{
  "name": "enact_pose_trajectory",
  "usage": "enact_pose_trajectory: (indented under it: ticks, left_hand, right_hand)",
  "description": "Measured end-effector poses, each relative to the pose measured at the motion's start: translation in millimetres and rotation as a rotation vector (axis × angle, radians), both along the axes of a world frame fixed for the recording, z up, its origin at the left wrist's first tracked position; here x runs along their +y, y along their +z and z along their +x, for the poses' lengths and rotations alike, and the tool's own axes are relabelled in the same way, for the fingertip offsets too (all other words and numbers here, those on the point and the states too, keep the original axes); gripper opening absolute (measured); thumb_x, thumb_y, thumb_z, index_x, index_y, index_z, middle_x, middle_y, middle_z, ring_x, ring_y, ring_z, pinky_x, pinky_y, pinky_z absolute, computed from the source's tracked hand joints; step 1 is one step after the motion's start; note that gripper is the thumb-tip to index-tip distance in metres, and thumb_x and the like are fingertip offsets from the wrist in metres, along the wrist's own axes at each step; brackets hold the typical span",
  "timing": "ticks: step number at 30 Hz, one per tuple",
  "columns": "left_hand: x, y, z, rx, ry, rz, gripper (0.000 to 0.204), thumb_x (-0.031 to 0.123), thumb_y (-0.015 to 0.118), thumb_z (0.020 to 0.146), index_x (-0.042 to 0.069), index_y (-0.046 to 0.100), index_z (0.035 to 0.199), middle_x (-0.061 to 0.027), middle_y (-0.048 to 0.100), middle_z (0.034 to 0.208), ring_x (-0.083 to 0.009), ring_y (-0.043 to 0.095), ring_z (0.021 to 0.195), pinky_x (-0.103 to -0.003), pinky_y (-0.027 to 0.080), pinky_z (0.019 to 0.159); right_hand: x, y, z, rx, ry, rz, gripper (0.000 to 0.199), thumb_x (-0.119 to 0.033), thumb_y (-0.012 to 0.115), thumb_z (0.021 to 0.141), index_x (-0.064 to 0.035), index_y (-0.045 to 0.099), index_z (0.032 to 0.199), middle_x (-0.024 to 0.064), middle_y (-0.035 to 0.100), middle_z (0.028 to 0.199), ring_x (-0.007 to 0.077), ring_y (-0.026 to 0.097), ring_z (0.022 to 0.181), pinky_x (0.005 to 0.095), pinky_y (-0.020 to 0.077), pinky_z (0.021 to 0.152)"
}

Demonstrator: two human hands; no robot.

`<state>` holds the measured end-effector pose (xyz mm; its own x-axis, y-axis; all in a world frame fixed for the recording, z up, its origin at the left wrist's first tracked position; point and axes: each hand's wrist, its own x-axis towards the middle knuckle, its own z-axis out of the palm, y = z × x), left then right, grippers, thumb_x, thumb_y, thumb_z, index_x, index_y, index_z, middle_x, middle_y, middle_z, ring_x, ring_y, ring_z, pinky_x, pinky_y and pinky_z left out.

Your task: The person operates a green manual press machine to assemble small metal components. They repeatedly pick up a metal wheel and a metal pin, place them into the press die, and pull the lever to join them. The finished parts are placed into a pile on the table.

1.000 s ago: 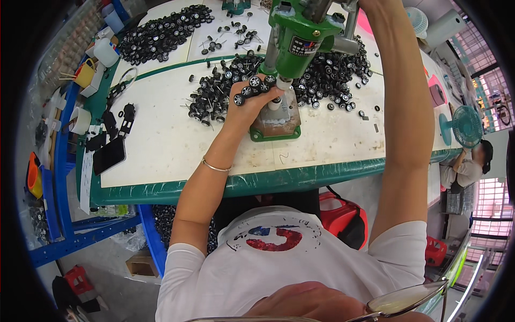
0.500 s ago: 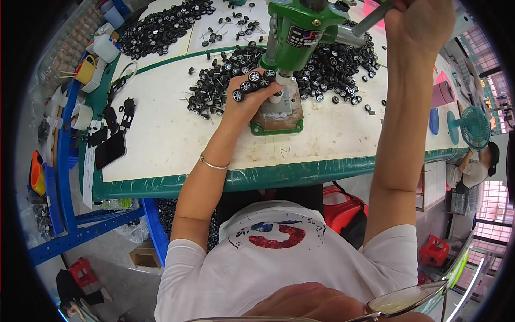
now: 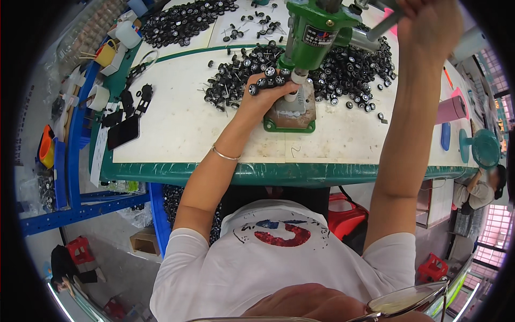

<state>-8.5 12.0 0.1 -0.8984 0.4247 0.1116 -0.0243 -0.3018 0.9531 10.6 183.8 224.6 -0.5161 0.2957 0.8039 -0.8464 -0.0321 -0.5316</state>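
Press work in hand, apparently mid-cycle; extent of completion not established.
The left hand (image 3: pixel 260 101) holds a cluster of small black wheels (image 3: pixel 262 83), its fingers narrowed around them, thumb tip beneath the ram of the green press (image 3: pixel 315 35); any piece there is hidden. The right hand (image 3: pixel 429 32) is closed on the lever (image 3: pixel 386 24), up and right of the left fingers. Wheels on axles (image 3: pixel 229 88) lie heaped beside the left fingers, a wheel heap (image 3: pixel 354 75) to their right, a far pile (image 3: pixel 188 24) beyond. The held wheels presumably remain; which heap is finished cannot be told.
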Motion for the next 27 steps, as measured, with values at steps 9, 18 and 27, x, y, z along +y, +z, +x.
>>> enact_pose_trajectory:
  ticks: [9, 18, 27]
  left_hand:
    - [-46, 11, -1, -0.174, 0.128, 0.042, 0.013, 0.010, 0.072, 0.082, 0.002, 0.064, 0.088, -0.0058, 0.066, 0.074, -0.0160, 0.065, 0.074, -0.026, 0.049, 0.066]
    - [-75, -14, 23, 0.678, 0.266, -0.881, 0.025, 0.015, 0.073, 0.077, -0.002, 0.066, 0.094, -0.0156, 0.065, 0.083, -0.0320, 0.063, 0.074, -0.038, 0.049, 0.067]
    - [-69, -16, 26, 0.718, 0.357, -1.013, 0.024, 0.018, 0.072, 0.080, 0.004, 0.067, 0.099, -0.0142, 0.067, 0.085, -0.0281, 0.065, 0.073, -0.035, 0.048, 0.066]
  right_hand:
    - [48, 3, -81, -0.476, 0.113, -0.062, 0.018, -0.026, 0.059, 0.093, -0.0135, 0.051, 0.083, -0.0081, 0.037, 0.060, 0.0030, 0.030, 0.041, 0.0196, 0.0221, 0.036]
    - [52, -45, -21, -0.550, -0.080, -0.074, 0.029, -0.033, 0.055, 0.096, -0.0065, 0.060, 0.108, -0.0008, 0.057, 0.075, 0.0084, 0.053, 0.060, 0.0212, 0.0398, 0.050]
    - [119, -196, 50, -1.024, -0.289, 0.490, 0.028, -0.029, 0.062, 0.091, -0.0034, 0.065, 0.103, -0.0001, 0.060, 0.076, 0.0055, 0.054, 0.059, 0.0208, 0.0413, 0.051]
